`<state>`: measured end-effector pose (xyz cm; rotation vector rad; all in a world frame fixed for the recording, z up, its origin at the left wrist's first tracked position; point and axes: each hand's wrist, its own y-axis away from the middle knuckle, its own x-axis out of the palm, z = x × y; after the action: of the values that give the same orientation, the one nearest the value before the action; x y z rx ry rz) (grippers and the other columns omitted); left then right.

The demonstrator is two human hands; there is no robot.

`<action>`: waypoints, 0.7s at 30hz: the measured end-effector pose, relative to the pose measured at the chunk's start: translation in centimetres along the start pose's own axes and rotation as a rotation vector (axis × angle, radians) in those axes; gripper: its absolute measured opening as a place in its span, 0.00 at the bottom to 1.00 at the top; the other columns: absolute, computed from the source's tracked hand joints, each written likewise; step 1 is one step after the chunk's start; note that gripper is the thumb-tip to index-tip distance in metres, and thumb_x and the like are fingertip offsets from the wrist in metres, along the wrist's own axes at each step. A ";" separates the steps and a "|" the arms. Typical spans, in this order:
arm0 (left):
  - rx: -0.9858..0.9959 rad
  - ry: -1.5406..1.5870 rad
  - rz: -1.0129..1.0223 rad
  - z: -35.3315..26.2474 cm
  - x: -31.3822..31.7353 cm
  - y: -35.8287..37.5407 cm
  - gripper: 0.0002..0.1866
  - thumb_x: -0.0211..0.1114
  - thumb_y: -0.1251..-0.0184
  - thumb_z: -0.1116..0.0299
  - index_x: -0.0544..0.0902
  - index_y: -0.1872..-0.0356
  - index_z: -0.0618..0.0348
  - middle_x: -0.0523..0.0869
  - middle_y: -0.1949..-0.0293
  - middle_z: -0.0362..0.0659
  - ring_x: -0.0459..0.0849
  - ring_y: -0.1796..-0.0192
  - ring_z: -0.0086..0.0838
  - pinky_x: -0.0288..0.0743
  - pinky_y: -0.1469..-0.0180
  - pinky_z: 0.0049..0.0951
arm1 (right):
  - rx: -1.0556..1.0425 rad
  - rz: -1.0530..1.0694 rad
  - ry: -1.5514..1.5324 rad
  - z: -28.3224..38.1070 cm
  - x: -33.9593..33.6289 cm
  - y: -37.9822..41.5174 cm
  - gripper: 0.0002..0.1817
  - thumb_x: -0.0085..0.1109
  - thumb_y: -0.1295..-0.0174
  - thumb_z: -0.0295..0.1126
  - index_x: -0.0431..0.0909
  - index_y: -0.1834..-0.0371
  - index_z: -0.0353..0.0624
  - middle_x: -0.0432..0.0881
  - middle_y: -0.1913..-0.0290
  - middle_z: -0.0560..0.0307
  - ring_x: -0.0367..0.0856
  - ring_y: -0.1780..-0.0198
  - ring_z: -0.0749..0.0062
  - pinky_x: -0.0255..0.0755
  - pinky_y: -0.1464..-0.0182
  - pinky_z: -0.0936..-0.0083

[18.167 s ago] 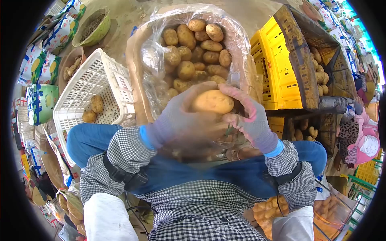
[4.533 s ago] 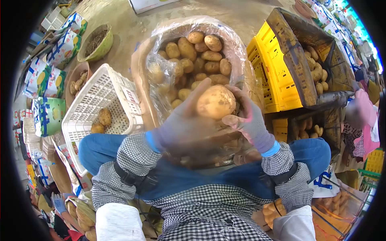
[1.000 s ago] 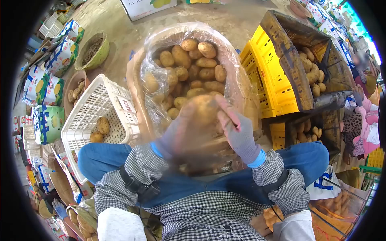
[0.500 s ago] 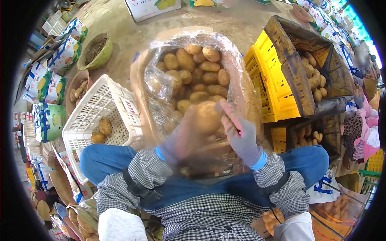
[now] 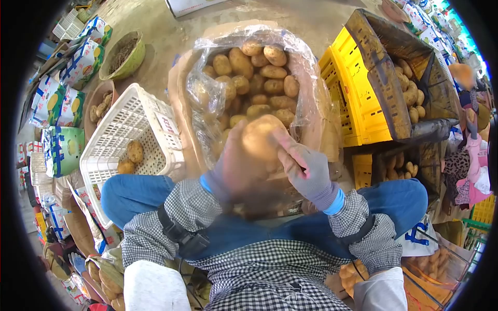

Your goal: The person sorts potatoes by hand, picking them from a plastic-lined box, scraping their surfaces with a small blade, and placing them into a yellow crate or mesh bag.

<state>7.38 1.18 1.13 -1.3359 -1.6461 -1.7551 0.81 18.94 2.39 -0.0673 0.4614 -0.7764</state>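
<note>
A large pale potato (image 5: 261, 137) is held up above the open carton by my left hand (image 5: 232, 168), whose gloved fingers are blurred around its left side and underside. My right hand (image 5: 305, 168), in a grey glove with pinkish fingertips, touches the potato's right side. Its fingers are folded together, and I cannot make out whether something small is in them. Below, a cardboard carton (image 5: 179, 103) lined with clear plastic (image 5: 199, 90) holds many loose potatoes (image 5: 241, 62).
To the left, a white plastic crate (image 5: 98, 150) contains two potatoes (image 5: 135, 151). Yellow crates (image 5: 358, 88) with dark lining and potatoes stand at right. A green tub (image 5: 136, 65) and printed cartons (image 5: 65, 150) are farther left. Another person (image 5: 467, 98) is at the far right.
My right fingers have come from beside the potato onto its right side, while the potato has moved slightly up and left. The view has shifted a little.
</note>
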 end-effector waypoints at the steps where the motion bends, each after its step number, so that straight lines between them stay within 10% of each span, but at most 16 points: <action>1: -0.012 0.044 -0.009 0.0 0.3 0.2 0.33 0.45 0.32 0.33 0.74 0.41 0.48 0.82 0.54 0.47 0.75 0.74 0.33 0.63 0.83 0.20 | -0.017 -0.046 -0.011 -0.2 0.1 -0.1 0.20 0.54 0.32 0.25 0.73 0.36 0.38 0.80 0.40 0.45 0.79 0.38 0.60 0.71 0.39 0.76; 9: 0.097 -0.124 -0.073 0.6 0.3 0.2 0.33 0.45 0.36 0.32 0.76 0.43 0.47 0.82 0.56 0.45 0.71 0.79 0.30 0.56 0.85 0.19 | -0.067 -0.112 -0.122 -0.2 1.0 0.2 0.22 0.49 0.33 0.16 0.71 0.35 0.30 0.79 0.39 0.52 0.76 0.55 0.81 0.71 0.53 0.85; 21: 0.094 0.000 -0.068 1.0 1.4 0.6 0.34 0.41 0.34 0.34 0.77 0.45 0.51 0.84 0.59 0.48 0.72 0.82 0.33 0.57 0.87 0.20 | 0.056 -0.132 -0.133 0.7 0.4 -0.4 0.23 0.51 0.30 0.21 0.67 0.32 0.31 0.80 0.48 0.57 0.75 0.58 0.84 0.70 0.51 0.89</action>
<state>7.53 2.40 2.45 -1.2518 -1.7708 -1.6928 1.06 18.29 2.96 -0.0969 0.3112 -0.9086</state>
